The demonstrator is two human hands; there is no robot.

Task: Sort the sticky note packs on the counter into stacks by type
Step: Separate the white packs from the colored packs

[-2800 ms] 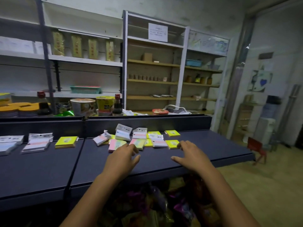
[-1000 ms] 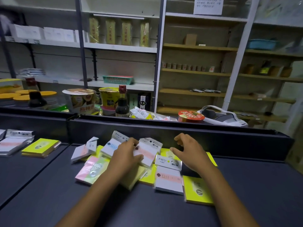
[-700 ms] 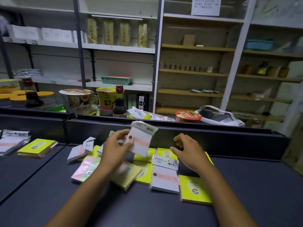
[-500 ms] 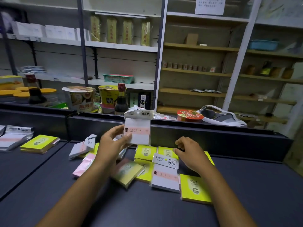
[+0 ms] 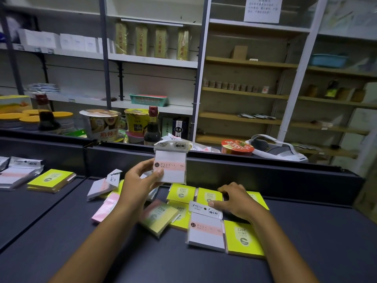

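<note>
My left hand (image 5: 137, 181) holds a white sticky note pack with a pink band (image 5: 170, 164) upright above the dark counter (image 5: 306, 242). Below it lies a loose pile of packs: several yellow packs (image 5: 242, 238), another white pack with a pink band (image 5: 206, 229), a multicolour pack (image 5: 159, 216), a pink pack (image 5: 106, 205) and a tilted white pack (image 5: 104, 183). My right hand (image 5: 236, 199) rests on the pile with fingers loosely curled, thumb touching the header of the lying white pack. At far left sit a yellow stack (image 5: 51, 179) and a white stack (image 5: 14, 174).
A raised black rail (image 5: 265, 172) runs along the counter's back edge. Behind it stand noodle cups (image 5: 100, 124), a soy sauce bottle (image 5: 152, 127), a red bowl (image 5: 237, 147) and a white bag (image 5: 275, 148). Shelving fills the back wall.
My left hand took a white pink-banded pack off the pile and raised it upright. My right hand stayed on the pile, shifting slightly onto the lying white pack.
</note>
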